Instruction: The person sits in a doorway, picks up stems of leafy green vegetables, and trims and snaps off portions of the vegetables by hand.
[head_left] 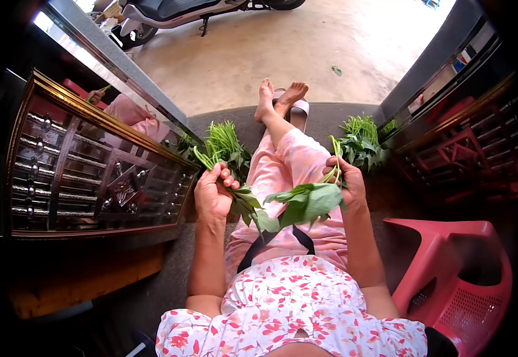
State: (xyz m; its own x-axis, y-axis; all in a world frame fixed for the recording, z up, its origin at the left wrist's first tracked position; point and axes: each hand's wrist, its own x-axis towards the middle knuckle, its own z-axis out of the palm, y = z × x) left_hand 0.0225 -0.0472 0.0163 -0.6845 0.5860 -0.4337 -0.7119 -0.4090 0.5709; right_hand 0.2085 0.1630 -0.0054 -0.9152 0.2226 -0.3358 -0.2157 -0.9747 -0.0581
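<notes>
My left hand [212,195] is closed around a small bunch of leafy green stems [248,205]. The pale stem ends poke out above the fist, and the leaves hang toward my lap. In my right hand [352,181] are a few more green stems with broad leaves [314,203], pinched between thumb and fingers. These leaves droop inward and come close to the left bunch; whether they touch, I cannot tell. Beyond the left hand lies a heap of leafy stems [223,141] on the floor. Another heap of greens [361,140] rests beyond the right hand.
My crossed legs in pink trousers [297,152] stretch forward between the heaps, feet over slippers [300,110]. A pink plastic chair [449,262] stands at right. Ornate door panels [101,172] flank me. Outside are a loose leaf [336,70] and a parked scooter [170,13].
</notes>
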